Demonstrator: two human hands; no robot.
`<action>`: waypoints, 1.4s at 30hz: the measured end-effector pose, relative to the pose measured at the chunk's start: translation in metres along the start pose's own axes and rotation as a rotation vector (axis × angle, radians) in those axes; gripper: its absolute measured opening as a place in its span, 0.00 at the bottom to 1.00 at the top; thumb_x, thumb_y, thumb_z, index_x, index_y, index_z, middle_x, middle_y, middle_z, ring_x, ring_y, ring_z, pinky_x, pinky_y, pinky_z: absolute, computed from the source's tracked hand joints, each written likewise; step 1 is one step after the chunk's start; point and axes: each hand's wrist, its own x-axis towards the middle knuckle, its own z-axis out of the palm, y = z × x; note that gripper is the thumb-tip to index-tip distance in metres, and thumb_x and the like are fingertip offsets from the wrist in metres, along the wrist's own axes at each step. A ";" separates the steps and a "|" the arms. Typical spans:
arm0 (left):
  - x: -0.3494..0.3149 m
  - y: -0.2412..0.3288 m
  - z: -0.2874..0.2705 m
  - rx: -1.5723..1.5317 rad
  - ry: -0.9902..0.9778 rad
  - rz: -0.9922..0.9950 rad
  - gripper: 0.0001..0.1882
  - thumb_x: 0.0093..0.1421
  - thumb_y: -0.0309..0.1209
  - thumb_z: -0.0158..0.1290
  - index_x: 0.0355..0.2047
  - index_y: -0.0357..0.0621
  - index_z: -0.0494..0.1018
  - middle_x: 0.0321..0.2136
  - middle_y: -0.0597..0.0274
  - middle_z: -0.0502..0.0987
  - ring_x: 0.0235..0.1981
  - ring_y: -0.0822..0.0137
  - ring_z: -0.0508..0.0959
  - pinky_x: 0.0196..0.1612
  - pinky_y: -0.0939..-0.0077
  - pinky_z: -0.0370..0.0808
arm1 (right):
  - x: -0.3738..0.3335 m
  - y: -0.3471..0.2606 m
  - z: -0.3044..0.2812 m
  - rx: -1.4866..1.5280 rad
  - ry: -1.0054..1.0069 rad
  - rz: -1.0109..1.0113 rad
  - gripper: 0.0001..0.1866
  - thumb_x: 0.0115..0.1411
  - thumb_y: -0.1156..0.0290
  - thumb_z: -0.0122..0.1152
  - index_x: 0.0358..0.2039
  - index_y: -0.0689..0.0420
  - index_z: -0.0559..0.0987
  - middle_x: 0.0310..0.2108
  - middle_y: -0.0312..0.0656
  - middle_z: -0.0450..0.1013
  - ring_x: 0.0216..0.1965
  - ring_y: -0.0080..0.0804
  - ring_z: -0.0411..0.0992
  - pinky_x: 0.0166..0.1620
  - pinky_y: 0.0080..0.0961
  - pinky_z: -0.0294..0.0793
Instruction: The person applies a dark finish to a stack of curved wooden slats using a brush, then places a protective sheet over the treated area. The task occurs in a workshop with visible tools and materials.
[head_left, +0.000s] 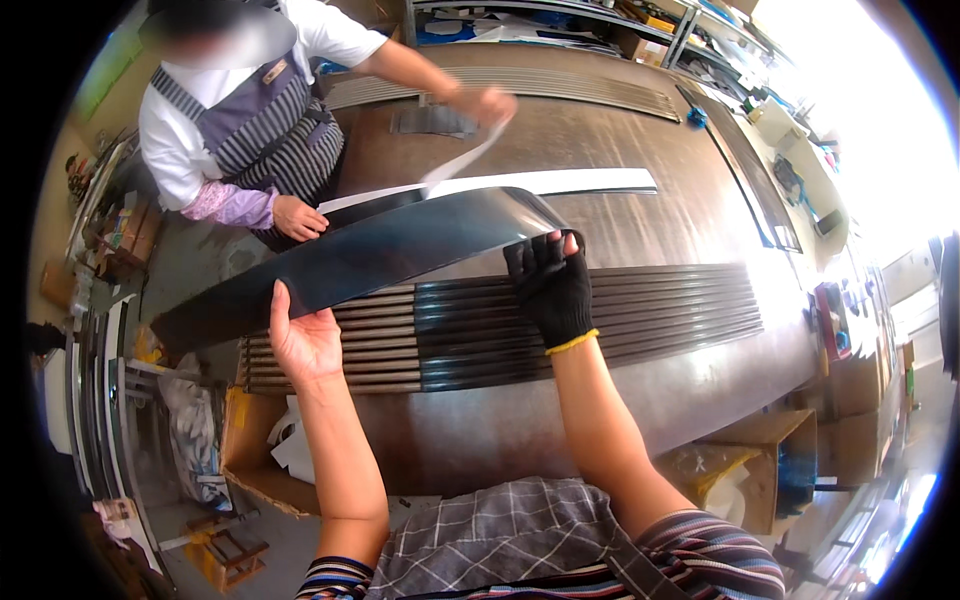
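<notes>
A long, dark, glossy flexible strip is held up slantwise above the table, its right end bending over in a curve. My bare left hand grips its lower edge left of the middle, thumb on the near face; part of the fingers is hidden. At the curved right end, my right hand wears a black glove with yellow cuff trim and bare fingertips, and its fingers close on the strip's edge. Beneath, a row of dark, ribbed long pieces lies side by side on the table.
Across the brown table, a co-worker in a striped apron pulls a white band off another strip. A white strip and more long pieces lie beyond. Cardboard boxes stand by the near edge.
</notes>
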 end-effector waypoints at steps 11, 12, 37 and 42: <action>-0.041 0.068 -0.062 0.207 0.309 0.167 0.13 0.57 0.28 0.58 0.40 0.36 0.73 0.40 0.57 0.78 0.39 0.67 0.79 0.41 0.76 0.78 | 0.020 0.023 0.000 -0.563 0.298 0.017 0.12 0.65 0.67 0.49 0.44 0.62 0.69 0.42 0.45 0.71 0.44 0.40 0.72 0.50 0.37 0.74; -0.038 0.075 -0.073 0.255 0.361 0.215 0.13 0.56 0.28 0.58 0.40 0.35 0.73 0.40 0.57 0.78 0.38 0.67 0.79 0.39 0.77 0.78 | 0.019 0.017 -0.006 -0.622 0.294 -0.005 0.13 0.65 0.67 0.49 0.44 0.63 0.69 0.42 0.46 0.70 0.44 0.40 0.72 0.50 0.36 0.74; 0.046 -0.131 -0.086 0.623 0.324 0.001 0.14 0.56 0.34 0.59 0.40 0.41 0.74 0.39 0.63 0.78 0.38 0.73 0.77 0.37 0.80 0.76 | -0.036 -0.329 -0.093 -0.947 0.778 -0.395 0.07 0.57 0.70 0.60 0.26 0.59 0.73 0.22 0.36 0.69 0.23 0.25 0.68 0.27 0.18 0.68; 0.046 -0.196 -0.081 0.553 0.225 -0.226 0.11 0.60 0.32 0.53 0.40 0.39 0.73 0.39 0.61 0.78 0.37 0.70 0.78 0.39 0.78 0.77 | -0.054 -0.425 -0.129 -1.376 0.762 -0.335 0.07 0.58 0.70 0.58 0.27 0.59 0.72 0.23 0.38 0.69 0.23 0.29 0.68 0.33 0.21 0.73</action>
